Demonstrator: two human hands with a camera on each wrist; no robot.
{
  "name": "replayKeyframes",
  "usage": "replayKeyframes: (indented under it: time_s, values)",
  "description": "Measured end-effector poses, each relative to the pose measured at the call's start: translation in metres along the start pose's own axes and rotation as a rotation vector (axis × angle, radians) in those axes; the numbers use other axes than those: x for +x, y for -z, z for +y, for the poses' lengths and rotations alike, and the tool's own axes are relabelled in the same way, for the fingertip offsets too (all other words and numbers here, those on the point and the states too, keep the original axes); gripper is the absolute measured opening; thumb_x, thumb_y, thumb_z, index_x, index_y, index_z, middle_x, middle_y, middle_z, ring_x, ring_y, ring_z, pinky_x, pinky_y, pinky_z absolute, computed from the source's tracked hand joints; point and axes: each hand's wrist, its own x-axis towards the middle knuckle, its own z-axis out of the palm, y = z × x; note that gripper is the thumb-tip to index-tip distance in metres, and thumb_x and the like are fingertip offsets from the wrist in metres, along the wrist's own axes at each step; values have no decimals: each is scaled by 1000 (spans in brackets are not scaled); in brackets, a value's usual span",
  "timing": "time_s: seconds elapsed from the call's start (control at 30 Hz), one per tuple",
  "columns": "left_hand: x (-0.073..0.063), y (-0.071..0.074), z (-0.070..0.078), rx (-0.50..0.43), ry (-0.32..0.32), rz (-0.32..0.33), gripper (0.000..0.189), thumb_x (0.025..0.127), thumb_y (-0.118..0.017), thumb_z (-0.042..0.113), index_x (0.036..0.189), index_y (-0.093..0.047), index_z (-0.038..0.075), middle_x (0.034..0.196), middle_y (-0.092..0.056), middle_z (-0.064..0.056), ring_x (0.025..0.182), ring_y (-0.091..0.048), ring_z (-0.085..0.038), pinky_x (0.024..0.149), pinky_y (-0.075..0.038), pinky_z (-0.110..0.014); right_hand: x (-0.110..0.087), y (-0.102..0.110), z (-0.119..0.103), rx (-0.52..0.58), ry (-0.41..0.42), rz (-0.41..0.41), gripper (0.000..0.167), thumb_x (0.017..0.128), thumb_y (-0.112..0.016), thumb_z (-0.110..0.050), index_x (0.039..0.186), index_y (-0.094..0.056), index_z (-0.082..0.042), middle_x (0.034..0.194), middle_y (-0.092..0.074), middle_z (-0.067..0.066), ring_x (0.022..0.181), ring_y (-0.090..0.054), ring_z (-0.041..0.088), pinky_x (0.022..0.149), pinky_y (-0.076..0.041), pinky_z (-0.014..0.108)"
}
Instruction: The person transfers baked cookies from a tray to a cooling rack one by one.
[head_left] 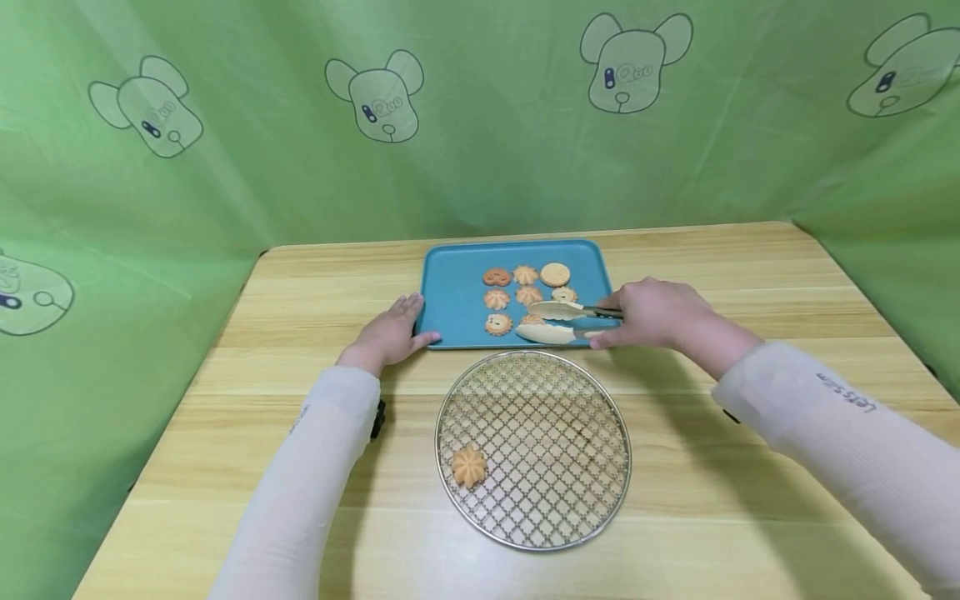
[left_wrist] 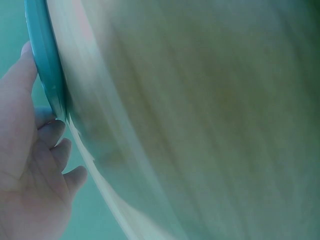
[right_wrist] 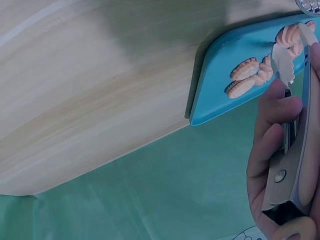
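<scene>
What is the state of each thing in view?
Blue tray: flat on table, holding cookies.
Wire rack: flat on table, bearing one cookie.
Tongs: tips apart, a cookie between them.
Left hand: touching tray's left edge.
Right hand: gripping tongs.
Green curtain: hanging behind table.

Bench [head_left: 300, 342], pale yellowish wood-grain top, planks running crosswise. Directly upon it: one blue tray [head_left: 456, 292], rectangular, rounded corners, raised rim, set near the far edge; one round wire rack [head_left: 540, 454], metal-rimmed, lattice mesh, lying flat just in front.
</scene>
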Motion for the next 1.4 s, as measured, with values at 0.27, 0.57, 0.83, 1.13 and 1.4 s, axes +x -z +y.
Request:
replayKeyframes:
  time_s: [0.27,0.57,0.83,1.13,1.4]
  values:
    - [-1,0,1,0,0,-3,82,97,-43,54,151,-12,1,158,-9,-13,143,-8,-30,116,-12,-40,-4,-6,3,20,2,21,95,69,-56,-81,135,-56,-12,90,-65,8,67,-50,19,51,-43,35]
    - [0,-1,0,-1,-3,-1,81,97,-43,53,151,-12,1,158,-9,-13,144,-7,-29,116,-10,-39,-10,-16,7,62,-7,57,95,70,-53,-82,136,-55,-14,60,-40,3,53,-33,15,43,-30,30]
    - [-1,-1,-1,-24,-13,-4,85,95,-39,59,152,-11,1,158,-7,-13,144,-5,-29,116,-9,-40,-11,-25,7,95,21,94,95,70,-51,-83,137,-54,-16,89,-66,13,59,-46,18,45,-36,32]
    - [1,-2,0,5,4,-3,82,96,-42,55,152,-12,2,158,-8,-12,144,-7,-28,116,-11,-39,-18,-34,8,127,59,171,85,76,-56,-75,137,-54,-16,96,-68,18,66,-53,19,49,-40,31]
    - [2,-3,0,3,8,-6,82,96,-42,55,152,-11,3,158,-7,-11,144,-6,-28,116,-10,-38,-23,-41,11,169,91,255,77,78,-61,-69,134,-57,-16,92,-69,12,59,-49,15,49,-39,30]
